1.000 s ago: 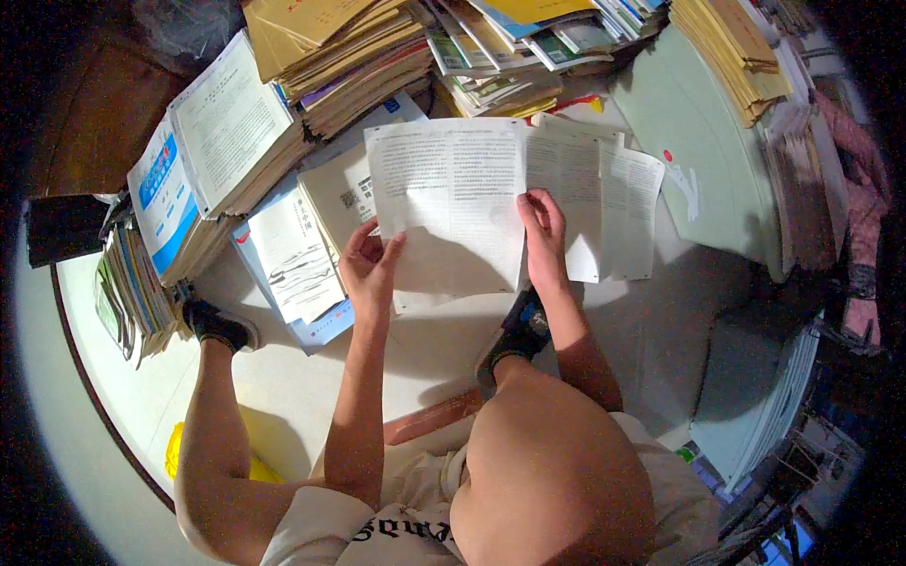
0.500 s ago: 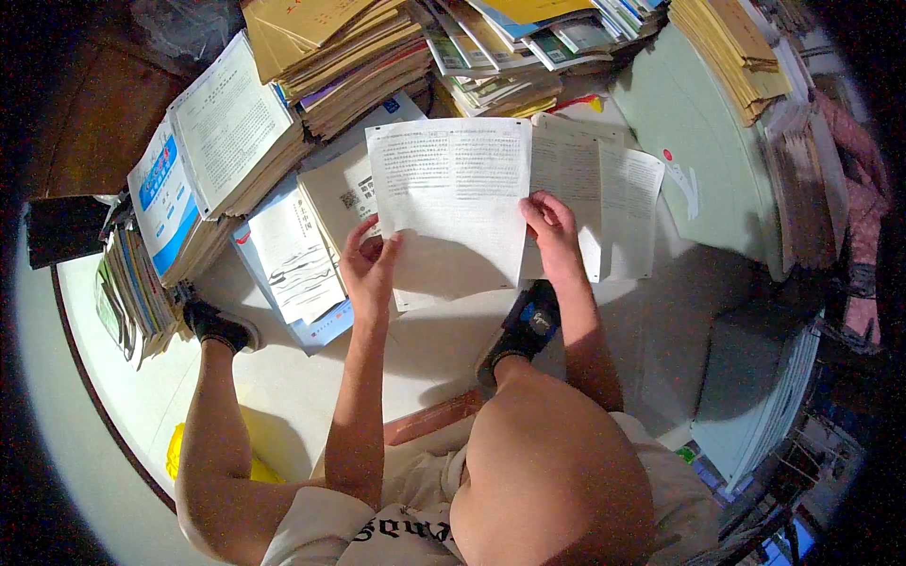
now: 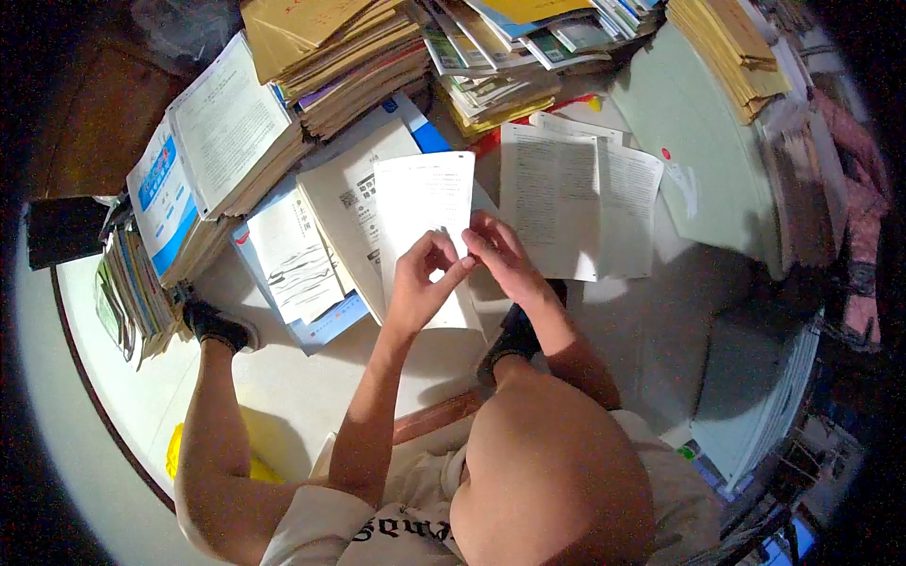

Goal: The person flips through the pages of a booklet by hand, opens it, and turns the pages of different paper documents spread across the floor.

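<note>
A folded printed sheet (image 3: 425, 193), now a narrow upright shape, is held up between my hands. My left hand (image 3: 427, 275) grips its lower part, with thumb and fingertips pressed together near the right edge. My right hand (image 3: 500, 253) pinches the same right edge just beside the left fingertips. Behind the sheet on the left lie a booklet with a QR code (image 3: 351, 198) and a white book with a wavy ink drawing (image 3: 297, 269). Another unfolded printed sheet (image 3: 550, 193) lies on the floor to the right.
Stacks of brown envelopes (image 3: 321, 42), magazines (image 3: 500, 85) and papers (image 3: 231, 127) stand along the far side. A pale green box (image 3: 694, 141) is at the right. My bent legs frame the pale floor (image 3: 293, 387), with a yellow object (image 3: 260, 443) by the left leg.
The sheet, spread wide before, is now folded to about half its width. My right hand has moved left to meet my left hand, which has shifted right. More of the floor sheet shows.
</note>
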Action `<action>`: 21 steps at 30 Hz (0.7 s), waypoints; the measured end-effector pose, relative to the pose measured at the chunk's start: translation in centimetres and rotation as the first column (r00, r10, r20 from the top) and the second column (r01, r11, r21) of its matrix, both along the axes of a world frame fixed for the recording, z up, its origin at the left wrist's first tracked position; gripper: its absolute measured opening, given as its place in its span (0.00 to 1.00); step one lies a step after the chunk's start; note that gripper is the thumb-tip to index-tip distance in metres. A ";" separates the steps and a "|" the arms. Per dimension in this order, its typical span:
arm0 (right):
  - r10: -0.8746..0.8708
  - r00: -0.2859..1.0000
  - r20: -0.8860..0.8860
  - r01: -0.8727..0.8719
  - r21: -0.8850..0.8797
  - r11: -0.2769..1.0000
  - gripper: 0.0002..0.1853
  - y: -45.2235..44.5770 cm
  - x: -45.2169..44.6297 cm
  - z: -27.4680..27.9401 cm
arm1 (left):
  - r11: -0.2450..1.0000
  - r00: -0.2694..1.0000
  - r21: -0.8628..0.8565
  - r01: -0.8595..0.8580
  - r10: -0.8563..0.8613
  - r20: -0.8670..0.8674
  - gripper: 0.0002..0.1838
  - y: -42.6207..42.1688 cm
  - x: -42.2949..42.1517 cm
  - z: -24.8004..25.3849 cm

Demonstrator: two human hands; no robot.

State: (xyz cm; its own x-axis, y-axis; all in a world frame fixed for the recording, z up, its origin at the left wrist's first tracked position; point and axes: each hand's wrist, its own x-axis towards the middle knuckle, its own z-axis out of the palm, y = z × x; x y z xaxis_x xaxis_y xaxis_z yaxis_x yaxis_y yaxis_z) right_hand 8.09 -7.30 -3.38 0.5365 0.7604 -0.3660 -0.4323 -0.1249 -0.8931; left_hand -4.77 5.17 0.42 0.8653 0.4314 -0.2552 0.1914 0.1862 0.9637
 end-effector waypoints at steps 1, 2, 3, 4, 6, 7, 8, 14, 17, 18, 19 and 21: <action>0.000 0.992 0.128 -0.003 0.025 1.000 0.19 0.3 -0.4 -1.0 | 0.998 0.999 -0.059 -0.024 0.026 0.039 0.10 0.0 -0.1 0.1; -0.017 0.995 0.099 0.012 0.042 0.999 0.18 -0.2 -0.6 -1.8 | 0.992 0.996 -0.118 -0.047 0.056 0.075 0.11 0.1 -0.2 0.3; -0.032 0.997 0.069 0.028 0.059 0.998 0.18 -0.1 -0.7 -0.8 | 0.988 0.996 -0.146 -0.046 0.056 0.065 0.12 0.3 -0.2 0.7; -0.048 0.998 0.040 0.045 0.075 0.996 0.18 0.2 -0.8 0.7 | 0.988 0.996 -0.146 -0.047 0.057 0.065 0.12 0.6 -0.2 1.2; 0.047 0.999 -0.012 -0.044 0.149 0.988 0.17 0.3 -0.3 4.2 | 0.995 0.991 -0.095 0.026 -0.013 0.131 0.12 1.0 -0.1 2.6; 0.047 0.999 -0.012 -0.045 0.149 0.988 0.17 0.4 -0.1 5.3 | 0.993 0.991 -0.109 0.043 -0.029 0.133 0.10 1.2 0.0 3.5; 0.100 0.994 -0.033 -0.093 0.186 0.978 0.16 0.4 0.1 6.2 | 0.993 0.991 -0.109 0.043 -0.029 0.132 0.10 1.3 0.1 4.4; 0.165 0.985 -0.057 -0.144 0.270 0.952 0.17 0.7 0.5 9.1 | 0.994 0.964 -0.100 0.036 -0.008 0.265 0.03 1.4 0.0 6.2; 0.166 0.985 -0.044 -0.149 0.265 0.953 0.19 0.7 0.5 9.5 | 0.992 0.963 -0.108 0.057 -0.026 0.270 0.01 1.5 -0.1 6.1; 0.156 0.987 -0.029 -0.143 0.257 0.956 0.19 0.7 0.4 9.5 | 0.992 0.963 -0.108 0.057 -0.026 0.270 0.01 1.5 -0.1 6.3; 0.156 0.987 -0.028 -0.143 0.257 0.956 0.19 0.7 0.4 9.6 | 0.992 0.965 -0.106 0.063 -0.033 0.259 0.01 1.5 -0.1 6.6; 0.125 0.992 0.010 -0.123 0.282 0.952 0.21 0.9 0.2 9.8 | 0.992 0.968 -0.104 0.069 -0.041 0.249 0.01 1.5 -0.1 7.1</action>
